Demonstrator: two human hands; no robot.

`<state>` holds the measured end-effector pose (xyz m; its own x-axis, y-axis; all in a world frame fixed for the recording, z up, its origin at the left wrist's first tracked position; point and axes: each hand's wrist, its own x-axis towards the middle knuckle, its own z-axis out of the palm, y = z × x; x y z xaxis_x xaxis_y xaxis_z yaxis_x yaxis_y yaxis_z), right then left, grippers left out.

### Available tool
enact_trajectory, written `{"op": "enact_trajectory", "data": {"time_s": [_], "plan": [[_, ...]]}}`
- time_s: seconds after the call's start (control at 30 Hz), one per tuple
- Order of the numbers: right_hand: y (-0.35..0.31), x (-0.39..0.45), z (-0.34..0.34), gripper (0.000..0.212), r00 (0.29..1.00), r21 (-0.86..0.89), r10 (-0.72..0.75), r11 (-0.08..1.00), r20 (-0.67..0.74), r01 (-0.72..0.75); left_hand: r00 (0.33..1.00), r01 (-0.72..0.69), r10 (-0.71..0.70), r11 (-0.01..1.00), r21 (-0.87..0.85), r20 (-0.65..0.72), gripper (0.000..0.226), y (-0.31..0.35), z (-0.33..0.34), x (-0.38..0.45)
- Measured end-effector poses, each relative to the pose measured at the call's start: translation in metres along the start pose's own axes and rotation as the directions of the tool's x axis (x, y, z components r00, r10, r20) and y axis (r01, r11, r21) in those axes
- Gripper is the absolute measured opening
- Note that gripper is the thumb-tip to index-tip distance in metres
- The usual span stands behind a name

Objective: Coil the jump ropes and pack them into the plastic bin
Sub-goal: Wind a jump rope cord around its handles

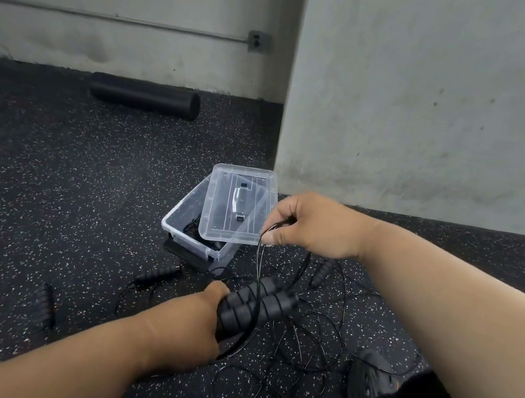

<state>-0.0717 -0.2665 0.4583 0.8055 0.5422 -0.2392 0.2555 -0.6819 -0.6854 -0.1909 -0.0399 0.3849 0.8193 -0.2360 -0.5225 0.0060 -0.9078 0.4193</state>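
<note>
Speckled black rubber floor (46,197) meets grey concrete walls (443,107). A black foam roller (144,99) lies along the far wall's base. Mid-floor, beside the wall corner, sits a clear plastic bin (194,236), its lid (239,205) askew on top. The left hand (195,323) grips two ribbed black handles (257,305); the right hand (312,224) pinches thin black cord (259,261). Loose rope loops (307,356) sprawl near them.
</note>
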Motion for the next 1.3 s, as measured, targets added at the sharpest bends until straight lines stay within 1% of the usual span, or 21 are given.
{"op": "enact_trajectory", "data": {"time_s": [0.07,0.13,0.3,0.4,0.57,0.63,0.7,0.8,0.87,0.9,0.97,1.0,1.03,1.07,1.13,1.2,1.3], "plan": [[0.001,0.004,0.012,0.01,0.998,-0.015,0.02,1.0,0.057,-0.019,0.998,-0.037,0.04,0.998,0.06,-0.048,0.045,-0.002,0.004,-0.001],[0.003,0.007,0.022,0.01,0.994,-0.016,0.041,0.999,0.103,-0.04,0.994,-0.065,0.072,0.994,0.084,-0.076,0.046,-0.004,0.004,-0.004],[-0.003,0.006,0.026,0.016,0.991,0.039,0.043,0.998,0.129,-0.049,0.983,-0.152,0.162,0.982,0.11,-0.091,0.05,-0.005,-0.003,-0.005],[-0.01,0.005,0.027,0.014,0.989,0.075,0.001,0.997,0.148,-0.012,0.977,-0.169,0.186,0.975,0.146,-0.107,0.05,-0.003,-0.007,-0.004],[-0.024,0.012,0.03,0.009,0.996,0.102,-0.08,0.992,0.051,0.074,0.978,-0.151,0.17,0.977,0.15,-0.121,0.045,-0.003,-0.008,-0.002],[-0.023,0.012,0.026,0.008,0.994,0.133,-0.109,0.985,0.019,0.106,0.983,-0.132,0.149,0.978,0.161,-0.103,0.043,-0.003,-0.009,-0.002],[-0.018,0.015,0.025,0.008,0.996,0.138,-0.095,0.986,-0.001,0.094,0.984,-0.128,0.146,0.977,0.168,-0.099,0.044,-0.002,-0.011,-0.004],[-0.005,0.019,0.026,0.009,0.999,0.121,-0.03,0.992,-0.045,0.035,0.974,-0.15,0.175,0.974,0.173,-0.143,0.042,0.002,-0.018,-0.009],[0.005,0.021,0.029,0.013,0.999,0.129,0.024,0.991,-0.033,-0.019,0.965,-0.172,0.194,0.976,0.132,-0.179,0.039,0.003,-0.023,-0.012],[0.007,0.02,0.03,0.015,0.999,0.14,0.047,0.989,0.0,-0.047,0.962,-0.185,0.201,0.978,0.1,-0.185,0.039,0.005,-0.025,-0.014],[0.008,0.017,0.03,0.019,0.994,0.153,0.067,0.985,0.088,-0.08,0.96,-0.202,0.198,0.979,0.003,-0.199,0.041,0.007,-0.028,-0.019],[0.009,0.017,0.032,0.017,0.993,0.15,0.06,0.986,0.105,-0.076,0.959,-0.199,0.179,0.978,-0.07,-0.22,0.043,0.007,-0.03,-0.021],[0.011,0.017,0.034,0.01,0.992,0.123,0.056,0.99,0.111,-0.07,0.955,-0.193,0.151,0.97,-0.149,-0.254,0.047,0.006,-0.031,-0.022],[0.011,0.016,0.036,0.012,0.992,0.104,0.054,0.992,0.114,-0.066,0.948,-0.19,0.121,0.957,-0.221,-0.294,0.052,0.005,-0.034,-0.022],[0.01,0.016,0.047,0.026,0.989,0.125,0.093,0.986,0.112,-0.107,0.937,-0.16,0.041,0.933,-0.323,-0.346,0.062,0.001,-0.038,-0.02],[0.009,0.018,0.063,0.029,0.985,0.141,0.108,0.982,0.136,-0.127,0.931,-0.097,-0.061,0.908,-0.407,-0.359,0.07,-0.003,-0.043,-0.016],[-0.001,0.012,0.085,0.021,0.982,-0.024,0.043,0.999,0.187,-0.039,0.921,-0.023,-0.2,0.828,-0.56,-0.334,0.076,-0.011,-0.048,-0.007]]}}
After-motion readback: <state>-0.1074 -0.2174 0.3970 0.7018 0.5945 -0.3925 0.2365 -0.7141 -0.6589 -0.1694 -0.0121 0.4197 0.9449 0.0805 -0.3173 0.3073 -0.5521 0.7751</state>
